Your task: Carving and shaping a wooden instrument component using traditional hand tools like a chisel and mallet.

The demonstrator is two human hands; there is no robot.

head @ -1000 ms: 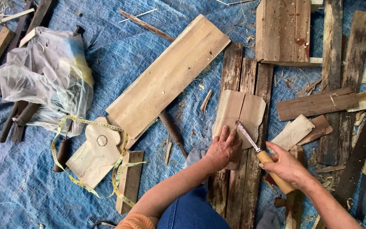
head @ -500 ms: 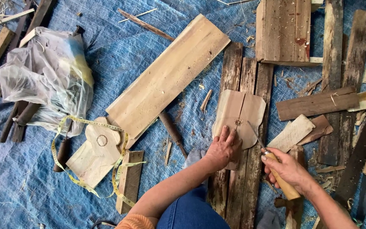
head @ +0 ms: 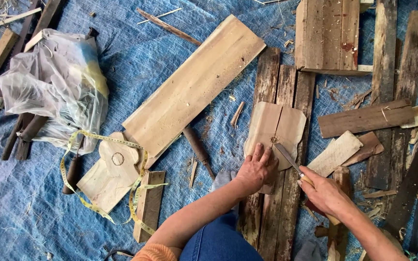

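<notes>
Pale wood lies under the left hand, whose fingers rest flat and together on the near edge of a thin shaped board. Just right of it, the right hand is closed around a knife, blade tip touching that board. Dark planks lie beneath both hands; farther left sits a yellow tape measure.

A crumpled clear plastic bag lies at left on the tarp.
</notes>
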